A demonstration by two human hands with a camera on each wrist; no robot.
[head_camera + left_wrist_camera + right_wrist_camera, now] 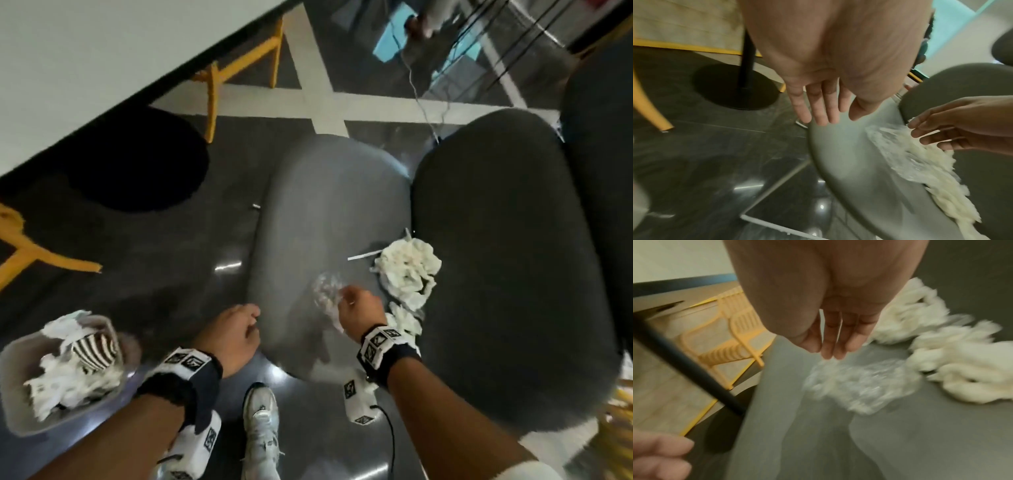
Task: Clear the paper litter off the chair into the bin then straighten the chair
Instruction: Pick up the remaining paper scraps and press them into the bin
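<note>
A grey chair seat (325,212) with a darker backrest (507,274) stands in front of me. Crumpled white paper (407,267) lies on the seat against the backrest, with a thin paper strip (363,255) beside it. A crinkled clear wrapper (327,291) lies nearer me. My right hand (359,308) hovers over that wrapper (859,382), its straight fingers (828,352) just reaching the wrapper's edge. My left hand (236,332) is at the seat's left rim, fingers (830,116) straight and holding nothing. The bin (15,411) sits on the floor at lower left, holding paper and a striped cup.
A white table (68,68) with a black round base (137,161) stands at the upper left. Yellow chairs (239,65) sit under and beside it. My shoe (260,418) is on the dark glossy floor, close to the seat. A second dark chair back (603,171) is far right.
</note>
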